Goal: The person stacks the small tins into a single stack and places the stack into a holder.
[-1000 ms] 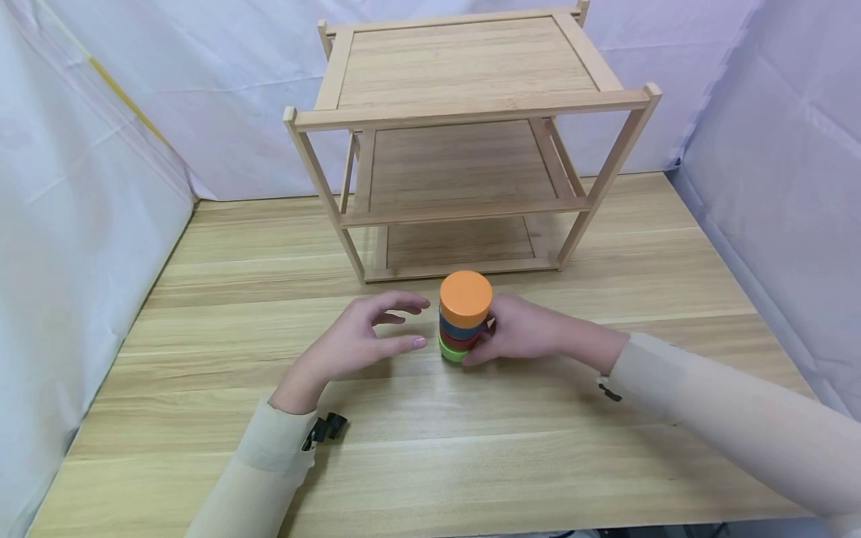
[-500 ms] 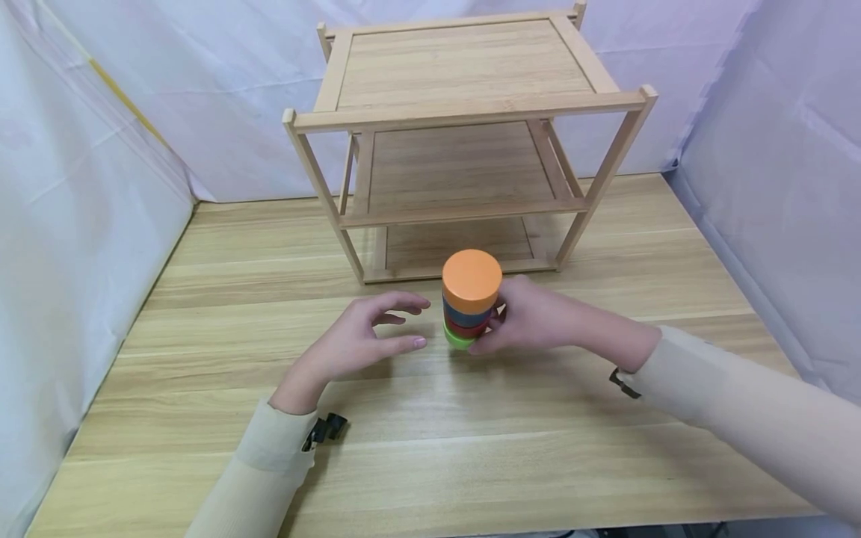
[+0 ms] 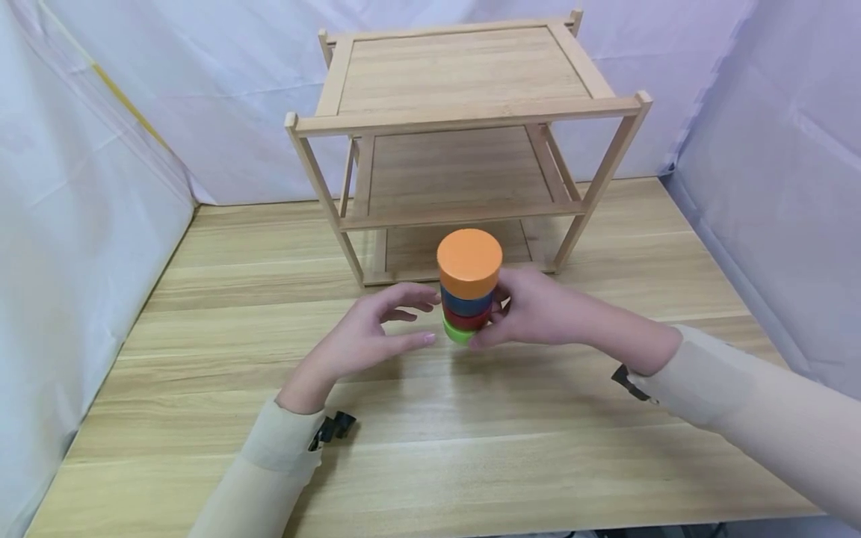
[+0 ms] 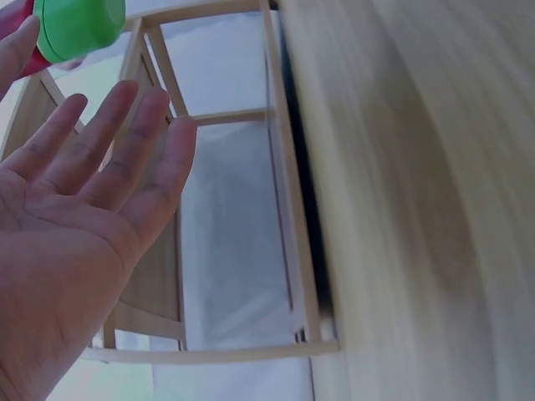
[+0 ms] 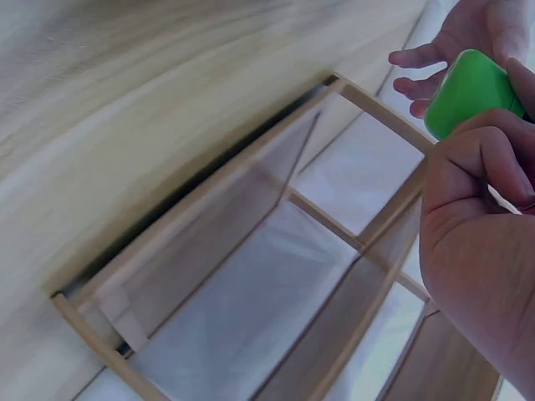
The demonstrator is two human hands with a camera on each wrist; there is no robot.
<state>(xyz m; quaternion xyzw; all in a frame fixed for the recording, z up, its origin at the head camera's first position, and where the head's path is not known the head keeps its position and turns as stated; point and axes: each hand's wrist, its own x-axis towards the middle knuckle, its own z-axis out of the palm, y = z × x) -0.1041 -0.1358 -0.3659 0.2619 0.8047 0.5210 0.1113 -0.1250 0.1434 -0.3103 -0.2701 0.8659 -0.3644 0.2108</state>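
Note:
In the head view a stack of round coloured pieces (image 3: 469, 261) stands nearly upright off the table, in front of the shelf. From top to bottom it runs orange, blue, red and green. My right hand (image 3: 534, 308) grips its right side, thumb low toward the green piece and fingers behind. On the left, my left hand (image 3: 363, 332) has its fingers loosely bent and holds nothing, its fingertips close beside the stack. The rounded green piece (image 4: 79, 29) shows at the top left of the left wrist view, and the green end (image 5: 472, 96) also appears in the right wrist view.
Behind the hands stands a three-tier wooden shelf (image 3: 464, 112) on the wood-grain table (image 3: 430, 448). Its front legs reach down close to the stack. White cloth (image 3: 87, 224) hangs at the back and both sides.
My right hand has raised the stack off the table, bringing it a little toward the shelf. My left hand has shifted slightly to the right.

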